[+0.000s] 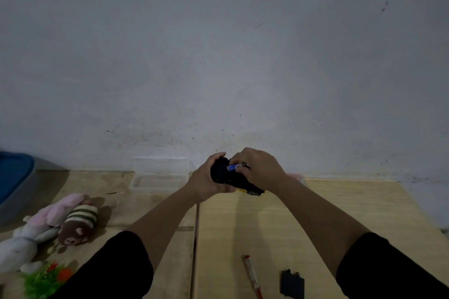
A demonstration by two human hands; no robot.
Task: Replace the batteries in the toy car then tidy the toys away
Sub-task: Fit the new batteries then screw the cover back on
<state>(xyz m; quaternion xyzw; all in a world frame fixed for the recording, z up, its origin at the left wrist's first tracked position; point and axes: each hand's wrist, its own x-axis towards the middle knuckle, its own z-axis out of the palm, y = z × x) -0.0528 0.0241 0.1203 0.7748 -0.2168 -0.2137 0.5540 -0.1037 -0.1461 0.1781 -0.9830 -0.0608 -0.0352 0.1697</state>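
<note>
I saw the left hand gripping the toy car, held upside down above the table near the wall. The right hand pinched a blue battery against the car's underside. The black battery cover and a red pen lay on the table, plush toys at left.

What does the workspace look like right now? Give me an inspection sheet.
Surface: wooden table, seam down the middle.
Job's things: toy car held upside down; battery at its underside; black cover and screwdriver lying near edge.
Clutter: plush toys, green toy, clear case open.
Grippers: left hand grips car; right hand pinches battery.
Cables: nothing seen.
Surroundings: grey wall, blue bin at left.
</note>
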